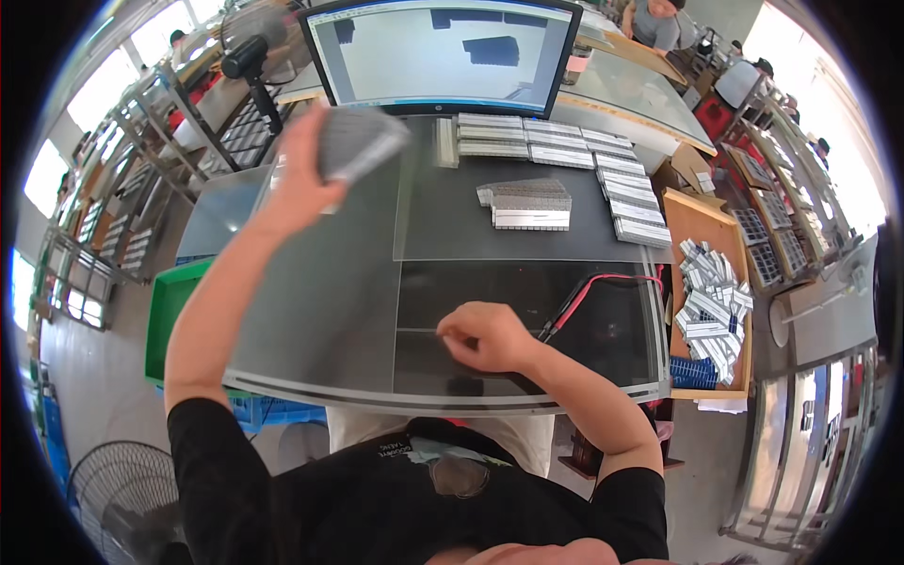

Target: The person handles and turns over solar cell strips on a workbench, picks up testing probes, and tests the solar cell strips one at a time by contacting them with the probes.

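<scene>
My left hand (306, 174) is raised over the far left of the table, gripping a grey stack of thin strips (363, 143) with a pale edge. Motion blurs both the hand and the stack. Over the black mat (443, 282) at the near side, my right hand (485, 337) is closed, its fingers curled, and nothing shows in them. A red and a black test probe (565, 309) lie just right of that hand. In the middle of the table sits a block of grey-and-white strips (529, 205).
Rows of white-edged strip stacks (633, 193) line the back and right, below a monitor (443, 56). A wooden tray (744, 372) of loose strips stands at the right. A green bin (168, 320) is at the left, a fan (122, 485) behind it. Other people work farther off.
</scene>
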A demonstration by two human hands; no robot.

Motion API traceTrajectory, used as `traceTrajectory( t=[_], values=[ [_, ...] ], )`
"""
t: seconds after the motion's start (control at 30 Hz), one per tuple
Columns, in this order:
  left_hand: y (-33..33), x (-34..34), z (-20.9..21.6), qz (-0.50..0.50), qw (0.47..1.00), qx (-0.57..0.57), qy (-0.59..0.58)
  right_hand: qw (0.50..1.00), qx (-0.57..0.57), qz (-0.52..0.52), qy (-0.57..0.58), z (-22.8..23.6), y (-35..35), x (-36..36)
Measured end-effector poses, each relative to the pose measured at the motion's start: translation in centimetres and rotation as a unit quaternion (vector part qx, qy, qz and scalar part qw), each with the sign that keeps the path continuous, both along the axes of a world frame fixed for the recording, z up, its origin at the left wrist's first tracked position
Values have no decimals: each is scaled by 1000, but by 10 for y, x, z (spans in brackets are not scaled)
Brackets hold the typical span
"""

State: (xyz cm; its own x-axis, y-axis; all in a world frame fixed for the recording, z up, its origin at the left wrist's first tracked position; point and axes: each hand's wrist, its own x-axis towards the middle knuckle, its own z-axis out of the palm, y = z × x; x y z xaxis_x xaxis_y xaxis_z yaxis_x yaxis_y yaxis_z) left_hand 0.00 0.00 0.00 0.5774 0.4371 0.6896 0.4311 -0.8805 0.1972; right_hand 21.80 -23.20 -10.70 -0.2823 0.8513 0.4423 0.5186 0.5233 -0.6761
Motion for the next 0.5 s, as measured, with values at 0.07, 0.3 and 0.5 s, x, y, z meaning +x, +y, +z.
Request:
traceTrajectory(
  t=[0.07, 0.3, 0.5],
  values=[
    [-27, 47, 2, -89, 994, -61, 37, 997, 20, -27, 72, 11, 6, 2],
    [-111, 202, -70, -185, 938, -264, 131, 997, 7, -64, 42, 6, -32, 82],
    [-92, 232, -88, -208, 921, -205, 256, 997, -25, -47, -62, -3, -17, 94]
  ],
)
